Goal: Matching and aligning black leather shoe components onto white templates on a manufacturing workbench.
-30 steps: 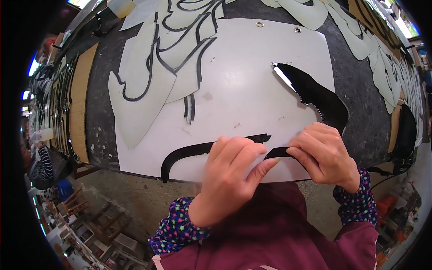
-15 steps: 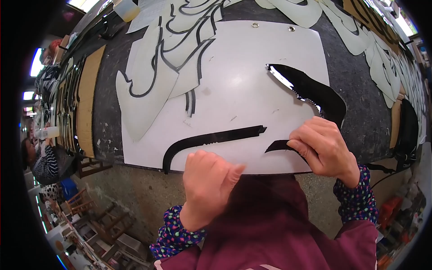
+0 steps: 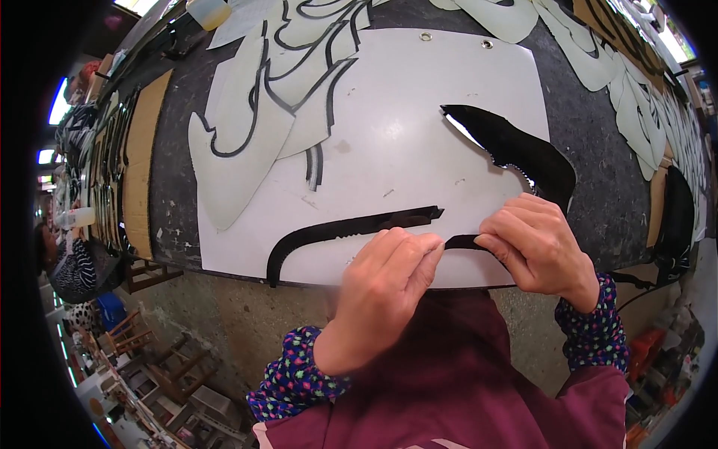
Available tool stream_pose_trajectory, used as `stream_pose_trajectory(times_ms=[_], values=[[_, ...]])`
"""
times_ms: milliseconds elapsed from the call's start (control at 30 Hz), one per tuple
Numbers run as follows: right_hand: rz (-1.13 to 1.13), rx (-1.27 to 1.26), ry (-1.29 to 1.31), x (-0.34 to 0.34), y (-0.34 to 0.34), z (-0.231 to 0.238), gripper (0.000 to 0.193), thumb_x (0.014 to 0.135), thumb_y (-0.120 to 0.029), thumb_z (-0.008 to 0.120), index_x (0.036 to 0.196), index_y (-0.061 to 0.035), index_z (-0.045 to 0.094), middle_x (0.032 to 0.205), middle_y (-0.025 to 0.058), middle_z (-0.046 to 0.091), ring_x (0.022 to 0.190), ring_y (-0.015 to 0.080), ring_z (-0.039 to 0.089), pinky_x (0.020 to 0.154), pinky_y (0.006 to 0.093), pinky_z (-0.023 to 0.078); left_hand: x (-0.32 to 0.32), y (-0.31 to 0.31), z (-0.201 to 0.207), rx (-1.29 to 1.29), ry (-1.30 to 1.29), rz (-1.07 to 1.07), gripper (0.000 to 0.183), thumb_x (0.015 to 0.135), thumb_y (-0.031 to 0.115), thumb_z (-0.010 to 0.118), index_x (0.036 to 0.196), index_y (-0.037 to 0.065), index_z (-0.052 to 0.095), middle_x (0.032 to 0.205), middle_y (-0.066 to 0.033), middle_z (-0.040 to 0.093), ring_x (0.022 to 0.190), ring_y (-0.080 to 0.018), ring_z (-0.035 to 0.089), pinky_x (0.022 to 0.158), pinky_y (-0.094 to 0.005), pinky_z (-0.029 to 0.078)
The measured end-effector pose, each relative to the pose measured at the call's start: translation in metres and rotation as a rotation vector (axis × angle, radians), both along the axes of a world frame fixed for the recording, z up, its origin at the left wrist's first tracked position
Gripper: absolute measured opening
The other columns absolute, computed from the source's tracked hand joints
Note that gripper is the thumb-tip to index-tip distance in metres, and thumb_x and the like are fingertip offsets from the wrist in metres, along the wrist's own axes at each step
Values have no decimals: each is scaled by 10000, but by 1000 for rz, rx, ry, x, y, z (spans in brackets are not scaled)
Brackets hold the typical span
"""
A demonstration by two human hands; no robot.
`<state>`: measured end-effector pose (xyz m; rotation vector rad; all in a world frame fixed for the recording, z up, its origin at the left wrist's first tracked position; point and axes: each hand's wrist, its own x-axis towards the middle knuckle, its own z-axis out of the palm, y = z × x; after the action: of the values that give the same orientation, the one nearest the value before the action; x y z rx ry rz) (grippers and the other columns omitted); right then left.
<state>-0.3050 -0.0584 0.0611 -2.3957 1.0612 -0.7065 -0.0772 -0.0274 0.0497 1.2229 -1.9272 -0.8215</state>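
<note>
Evidently the principal item was a short black strip (image 3: 462, 242), narrow and thin, held between two hands just above the near edge of a white sheet (image 3: 359, 179) on the dark bench (image 3: 176, 165).

Right hand (image 3: 535, 247): grip closed, thumb and forefinger pinching the strip, other fingers curled. Left hand (image 3: 389, 292): grip pressed together, thumb to fingertips, at the strip's left end; from where I stood I could not tell whether the tip was caught between them.

Handling, as I judged it: very light; soft and pliant, more like fabric or thin leather than board; matt, so unlikely to slip; not brittle, though a hard pull might have stretched or creased it. Best hold: a fingertip pinch near either end, across the full width, with the middle left free to bend.

Also noted: one longer curved black strip (image 3: 329, 232), flat on the sheet beyond the left hand, its lower end at the near edge, likely as limp and better lifted by both ends. One broad black piece (image 3: 516, 142), its inner edge partly white, beyond the right hand. Several pale pieces with dark edging (image 3: 239, 172), overlapped at the far left. Two metal eyelets (image 3: 425, 37), set in the sheet's far edge.
</note>
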Motion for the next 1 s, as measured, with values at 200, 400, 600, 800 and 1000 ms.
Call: stream_pose_trajectory(times_ms=[200, 400, 600, 800, 1000], values=[[25, 17, 18, -1, 0, -1, 145, 868, -125, 729, 816, -58, 612, 690, 65, 585, 624, 254, 592, 599, 356, 468, -2, 1, -7, -102, -87, -14, 177, 849, 13, 731, 1000, 19, 638, 824, -93, 571, 752, -266, 582, 680, -374, 486], [34, 9, 18, -1, 1, -3, 145, 866, -122, 730, 813, -59, 610, 680, 64, 577, 621, 254, 587, 600, 359, 466, -4, 4, -11, -213, -174, -12, 187, 841, 31, 730, 1002, 34, 637, 849, -78, 569, 764, -240, 578, 676, -352, 467], [7, -21, 35, -7, 0, -5, 150, 865, -117, 730, 811, -49, 607, 685, 69, 585, 627, 263, 594, 615, 365, 471, 17, 9, -7, -199, -255, 139, 199, 837, -53, 671, 1013, -4, 594, 882, -129, 563, 693, -262, 551, 626, -356, 463], [28, 15, 40, -6, -4, -4, 145, 874, -108, 716, 819, -46, 597, 661, 78, 553, 608, 271, 573, 606, 370, 462, 47, 31, 0, -106, -178, -84, 196, 752, -51, 726, 822, 33, 563, 811, -95, 574, 665, -242, 545, 644, -373, 455], [20, 38, 52, 0, -12, -12, 153, 877, -105, 709, 809, -49, 584, 648, 79, 544, 598, 273, 566, 598, 371, 457, 39, 18, -9, -241, -249, -127, 289, 683, 38, 811, 859, 81, 586, 1233, -115, 645, 1137, -315, 608, 891, -383, 511]])
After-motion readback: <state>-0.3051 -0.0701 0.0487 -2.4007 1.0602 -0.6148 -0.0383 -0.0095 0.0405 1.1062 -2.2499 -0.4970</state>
